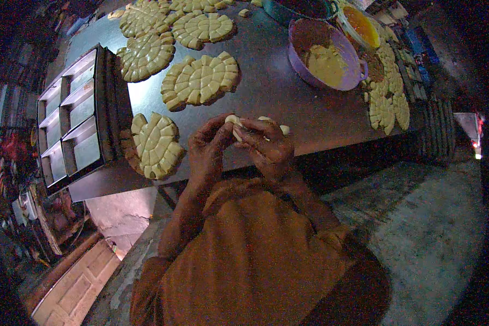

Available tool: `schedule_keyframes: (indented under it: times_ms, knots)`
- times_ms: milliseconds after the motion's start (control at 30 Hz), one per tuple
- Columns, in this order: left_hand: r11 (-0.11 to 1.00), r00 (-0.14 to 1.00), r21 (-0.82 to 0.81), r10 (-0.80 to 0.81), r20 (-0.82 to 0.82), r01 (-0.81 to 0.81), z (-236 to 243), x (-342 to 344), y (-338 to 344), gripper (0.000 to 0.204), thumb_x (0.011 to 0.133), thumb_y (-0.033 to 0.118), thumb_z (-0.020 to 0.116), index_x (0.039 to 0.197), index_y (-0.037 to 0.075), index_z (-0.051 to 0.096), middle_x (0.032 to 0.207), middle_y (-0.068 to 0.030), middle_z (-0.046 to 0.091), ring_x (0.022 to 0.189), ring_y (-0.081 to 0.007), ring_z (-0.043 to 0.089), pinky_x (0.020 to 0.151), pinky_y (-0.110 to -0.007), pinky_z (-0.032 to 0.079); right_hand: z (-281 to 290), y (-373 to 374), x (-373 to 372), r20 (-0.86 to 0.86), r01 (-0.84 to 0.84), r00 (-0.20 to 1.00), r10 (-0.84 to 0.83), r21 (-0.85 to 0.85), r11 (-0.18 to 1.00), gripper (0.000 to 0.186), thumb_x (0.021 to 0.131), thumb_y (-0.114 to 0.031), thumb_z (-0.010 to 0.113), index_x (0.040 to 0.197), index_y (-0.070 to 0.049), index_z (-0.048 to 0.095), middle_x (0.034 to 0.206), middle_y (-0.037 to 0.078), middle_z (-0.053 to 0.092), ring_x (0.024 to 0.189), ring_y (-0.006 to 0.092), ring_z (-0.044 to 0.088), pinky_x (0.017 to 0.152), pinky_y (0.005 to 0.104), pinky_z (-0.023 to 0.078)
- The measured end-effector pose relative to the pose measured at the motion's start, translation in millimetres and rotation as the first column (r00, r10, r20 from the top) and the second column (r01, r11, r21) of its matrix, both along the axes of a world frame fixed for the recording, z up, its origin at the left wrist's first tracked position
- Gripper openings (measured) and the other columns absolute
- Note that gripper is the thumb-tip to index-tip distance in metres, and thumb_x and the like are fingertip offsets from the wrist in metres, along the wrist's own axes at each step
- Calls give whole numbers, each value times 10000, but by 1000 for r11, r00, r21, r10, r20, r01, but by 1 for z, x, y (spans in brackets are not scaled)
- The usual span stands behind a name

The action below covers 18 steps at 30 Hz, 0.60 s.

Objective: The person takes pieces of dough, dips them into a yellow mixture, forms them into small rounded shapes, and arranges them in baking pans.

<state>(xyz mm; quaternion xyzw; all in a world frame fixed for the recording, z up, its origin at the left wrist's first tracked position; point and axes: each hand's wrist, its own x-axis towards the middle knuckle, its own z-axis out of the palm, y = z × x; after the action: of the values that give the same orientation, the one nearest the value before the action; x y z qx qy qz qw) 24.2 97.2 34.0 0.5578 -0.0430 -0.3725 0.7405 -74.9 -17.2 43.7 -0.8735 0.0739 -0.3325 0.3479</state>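
The dough piece, pinched between your left hand and right hand above the table edge, looks soft, light and easily squashed (like the scored slabs nearby), so you should hold it by its edges.

The room was dim, its edges lost in shadow. A dark table stood on a rough grey concrete floor, with a tiled patch at lower left.
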Motion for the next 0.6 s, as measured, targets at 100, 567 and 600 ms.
schedule_keyframes:
  times_ms: [100,567,600]
  knots:
    - [999,997,-1,-42,69,42,0,-3,-10,233,935,118,626,1116,-25,657,1046,-122,688,936,-189,665,862,-324,549,-9,-23,-7,-65,-41,998,22,-319,947,282,704,-41,769,976,-96,718,1049,50,660,969,242,615,829,362,532]
    - [881,856,332,-433,284,336,3,-12,-58,286,939,226,620,1059,-30,658,993,-123,696,930,-185,654,843,-336,522,-7,-93,-20,-388,29,919,75,256,966,122,854,-146,706,923,-55,748,994,117,721,913,237,696,784,340,552]
    - [895,858,317,-410,309,314,-1,-14,-64,269,936,217,624,1039,-28,662,984,-122,696,913,-180,653,832,-332,522,-8,-104,-20,-425,29,898,114,317,948,129,859,-157,700,906,-47,750,977,112,726,906,218,694,780,331,550]
